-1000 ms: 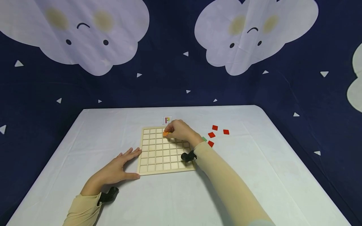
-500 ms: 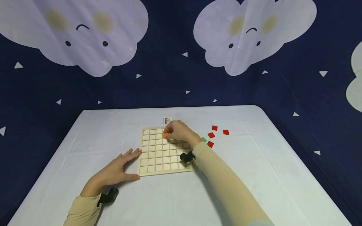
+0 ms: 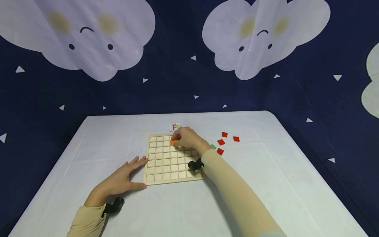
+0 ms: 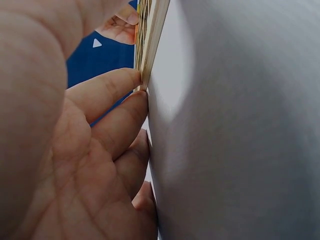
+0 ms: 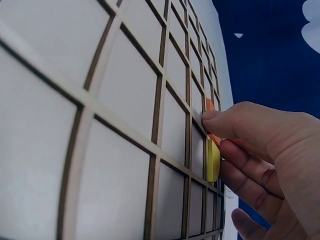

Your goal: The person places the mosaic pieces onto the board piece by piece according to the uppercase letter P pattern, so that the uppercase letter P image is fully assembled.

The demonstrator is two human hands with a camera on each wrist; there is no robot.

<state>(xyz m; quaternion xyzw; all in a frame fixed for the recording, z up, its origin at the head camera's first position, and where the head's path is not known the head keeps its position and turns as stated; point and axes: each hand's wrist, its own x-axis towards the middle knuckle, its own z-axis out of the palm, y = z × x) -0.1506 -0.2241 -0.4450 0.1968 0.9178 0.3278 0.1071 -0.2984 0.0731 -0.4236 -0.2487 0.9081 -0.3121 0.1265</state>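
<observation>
A square wooden grid board (image 3: pixel 163 163) lies on the white table. At its back rows, my right hand (image 3: pixel 189 137) pinches an orange square tile (image 3: pixel 172 143) between thumb and fingers, right at a cell. Just beside that, the right wrist view shows a yellow tile (image 5: pixel 213 162) close to the fingers, tilted a little out of the grid's surface; the fingers partly hide the orange tile. My left hand (image 3: pixel 119 179) rests on the table with fingers spread. Its fingertips (image 4: pixel 134 102) touch the board's left edge, and the thumb reaches the near left corner.
To the right of the board lie several red tiles (image 3: pixel 221 142) and a green tile (image 3: pixel 213 146), partly behind the right wrist. Behind the board is a small printed grid card (image 3: pixel 175 127) with coloured squares. A dark blue cloud-print cloth (image 3: pixel 177 89) surrounds the table.
The orange tile has shifted slightly left and settled lower at its cell, with my right fingers still pinching it. My left hand has stayed at the board's edge.
</observation>
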